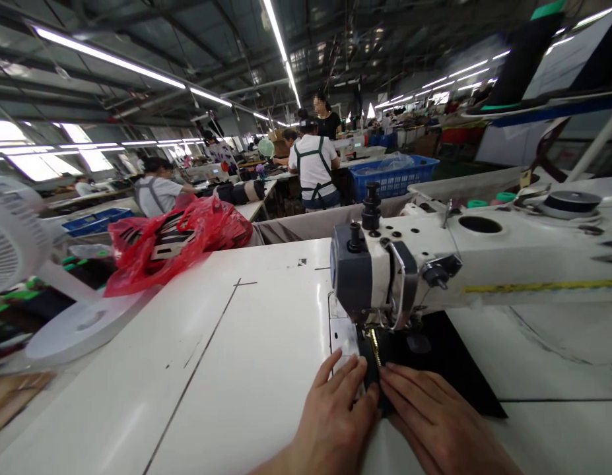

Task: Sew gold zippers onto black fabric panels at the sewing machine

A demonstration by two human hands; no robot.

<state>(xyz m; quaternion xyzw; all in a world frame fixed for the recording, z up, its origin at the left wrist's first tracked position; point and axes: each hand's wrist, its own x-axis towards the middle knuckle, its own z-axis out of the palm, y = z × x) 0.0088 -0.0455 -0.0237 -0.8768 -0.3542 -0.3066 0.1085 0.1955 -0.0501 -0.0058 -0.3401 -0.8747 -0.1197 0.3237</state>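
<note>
A white and dark grey sewing machine (375,270) stands on the white table, its needle area over a zipper (375,348) with gold-coloured teeth. The zipper's dark tape lies along a piece of black fabric (451,359), which spreads under the machine's arm to the right. My left hand (335,409) rests left of the zipper, fingers stretched out over the metal plate and tape edge, thumb against the dark tape. My right hand (434,409) lies flat just right of the zipper, fingers together on the black fabric. The hands partly hide the near end of the tape.
A red plastic bag (211,231) of cut pieces sits at the table's far left, beside a white fan (63,330). Thread spools (523,59) stand upper right. Beyond the table are a blue basket (392,175) and people (313,165) at other stations.
</note>
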